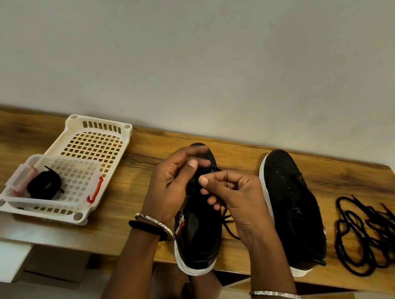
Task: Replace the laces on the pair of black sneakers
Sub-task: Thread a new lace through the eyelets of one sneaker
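On the wooden table (252,161), against a plain wall: two black, white-soled sneakers side by side.

Left sneaker (200,237): long axis runs near-to-far, toe toward the wall, heel at the near edge and slightly over it. Toe and eyelet rows mostly covered by both hands.

Right sneaker (292,199): just beside it, same heading, toe angled a little to the left. Eyelets bare, no lace in them.

Left hand (168,188): over the forefoot, forefinger stretched out above the toe, thumb raised. Cannot tell whether it holds anything; black on black underneath.

Right hand (237,199): over the eyelets, thumb pressed against curled fingers, apparently pinching the lace (230,229). The lace shows only where it trails from under the palm onto the table between the shoes. How far it is threaded is hidden.

Loose laces (366,234): a tangled black heap on the table right of the right sneaker, apart from it. Their number is not readable.

Cream basket (102,121): slotted plastic, at table left, well apart from the shoes. Inside it, at its near end, a clear box (75,176) with red clips. In the box, a coiled lace (45,184), black, wound flat. Something pinkish at the box's left end is too blurred to name.

Both wrists wear bangles.
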The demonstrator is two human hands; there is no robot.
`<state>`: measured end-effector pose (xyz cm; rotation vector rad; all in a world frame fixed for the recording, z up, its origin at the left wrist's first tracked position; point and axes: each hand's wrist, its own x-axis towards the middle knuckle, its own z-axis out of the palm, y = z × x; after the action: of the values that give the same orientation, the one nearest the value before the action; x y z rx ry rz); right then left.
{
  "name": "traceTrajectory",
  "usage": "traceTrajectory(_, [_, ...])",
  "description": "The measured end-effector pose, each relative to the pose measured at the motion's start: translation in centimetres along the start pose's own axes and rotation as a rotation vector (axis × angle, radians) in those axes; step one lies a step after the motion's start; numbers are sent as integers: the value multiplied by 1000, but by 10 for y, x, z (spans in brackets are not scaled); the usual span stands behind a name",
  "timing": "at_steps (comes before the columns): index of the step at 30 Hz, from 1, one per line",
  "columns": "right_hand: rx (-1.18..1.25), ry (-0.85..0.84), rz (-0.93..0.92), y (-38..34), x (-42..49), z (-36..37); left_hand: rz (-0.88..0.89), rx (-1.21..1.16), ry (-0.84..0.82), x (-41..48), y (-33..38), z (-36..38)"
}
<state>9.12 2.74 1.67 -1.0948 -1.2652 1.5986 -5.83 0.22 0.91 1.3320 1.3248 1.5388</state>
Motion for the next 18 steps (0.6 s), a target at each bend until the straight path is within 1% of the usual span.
traceTrajectory(3, [136, -28, -5, 0, 1, -1, 19, 130, -44, -2, -4, 3])
traceTrajectory(6, [198, -26, 1, -1, 1, -3, 59, 195, -23, -3, -4, 3])
traceTrajectory(14, [156, -7, -21, 0, 0, -3, 25, 207, -16, -2, -6, 1])
traceTrajectory(18, [94, 10, -22, 4, 1, -3, 50, 325, 7, -1, -10, 0])
